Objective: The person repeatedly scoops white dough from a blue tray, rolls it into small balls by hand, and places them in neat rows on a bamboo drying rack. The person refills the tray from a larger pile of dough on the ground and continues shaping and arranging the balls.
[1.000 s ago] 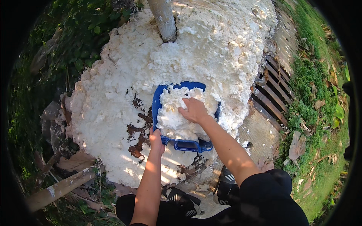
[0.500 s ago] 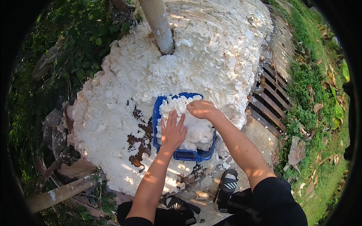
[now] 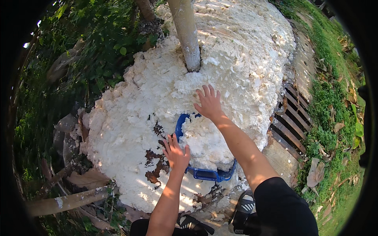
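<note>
A blue plastic basket [image 3: 206, 174] stands at the near edge of a large heap of white crumbly material [image 3: 244, 67], filled with a mound of white lumps [image 3: 204, 141]. My left hand [image 3: 176, 154] is over the basket's left side, fingers spread and holding nothing. Past the basket's far edge, my right hand [image 3: 208, 103] reaches over the heap with its fingers apart, also without anything in it. Whether the right fingertips touch the white material I cannot tell. Part of the basket's rim is hidden by the material and my arms.
A pale trunk or post [image 3: 185, 35] rises from the heap ahead. A rusty metal grate [image 3: 289, 118] lies to the right, beside grass [image 3: 334, 157]. Dark leafy plants [image 3: 90, 43] grow on the left, with a fallen pole [image 3: 71, 202] at lower left. My sandalled feet [image 3: 242, 214] are on concrete.
My right hand has gone from closed on the basket's mound to spread beyond its far edge. My left hand has lifted off the mound to the basket's left side. The view has shifted slightly.
</note>
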Available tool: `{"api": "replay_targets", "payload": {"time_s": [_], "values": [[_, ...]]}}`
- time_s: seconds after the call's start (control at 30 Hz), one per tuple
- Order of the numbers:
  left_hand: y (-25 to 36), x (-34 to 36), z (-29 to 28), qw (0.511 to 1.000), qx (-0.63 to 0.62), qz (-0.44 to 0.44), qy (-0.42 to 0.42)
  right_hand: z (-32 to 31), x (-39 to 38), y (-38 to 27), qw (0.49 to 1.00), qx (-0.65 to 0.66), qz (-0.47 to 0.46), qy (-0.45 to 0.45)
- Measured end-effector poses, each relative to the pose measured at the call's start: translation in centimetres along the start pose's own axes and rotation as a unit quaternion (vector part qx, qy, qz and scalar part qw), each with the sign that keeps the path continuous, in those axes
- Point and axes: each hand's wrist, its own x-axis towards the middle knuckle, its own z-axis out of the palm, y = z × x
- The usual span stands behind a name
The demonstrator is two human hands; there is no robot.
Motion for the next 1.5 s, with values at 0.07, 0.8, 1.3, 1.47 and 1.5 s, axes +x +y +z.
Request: {"api": "replay_targets", "payload": {"time_s": [0.07,0.8,1.3,1.47,1.5], "values": [[-1.0,0.3,0.8,0.999,-0.048,0.013,-0.019,0.9,1.4,-2.1,0.976,0.009,-0.111,0.185],[-2.4,0.9,1.5,0.986,-0.164,-0.032,-0.012,-6.9,-9.1,0.7,0.877,0.041,-0.235,-0.418],[-2.8,1.0,0.9,0.977,-0.202,-0.052,-0.034,2.1,-9.0,-2.7,0.917,0.123,-0.219,-0.308],[-2.8,1.3,1.2,0.978,-0.195,-0.073,-0.033,2.0,-6.9,2.3,0.961,0.111,-0.170,-0.190],[-2.9,1.3,1.3,0.979,-0.192,-0.068,-0.026,2.9,-7.4,3.4,0.961,0.122,-0.160,-0.190]]}}
